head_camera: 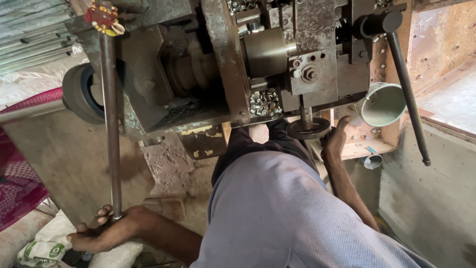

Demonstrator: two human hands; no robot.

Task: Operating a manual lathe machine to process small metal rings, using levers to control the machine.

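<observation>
I look down on a worn, greasy metal machine (218, 64). My left hand (99, 231) is closed around the lower end of a long steel lever rod (111, 129) that runs up to the machine's left side, where a red and yellow ornament (103, 17) is tied. My right hand (336, 139) rests against a small black handwheel (308, 129) under the machine's front. Several small shiny metal pieces (264, 103) lie in a heap just above that wheel. My grey shirt (287, 213) fills the lower middle.
A second long dark lever (407, 94) slants down at the right. A pale green funnel-like cup (382, 104) hangs beside it. A black wheel (79, 94) sits at the machine's left. White sacks (44, 243) and pink cloth (15, 183) lie at the lower left.
</observation>
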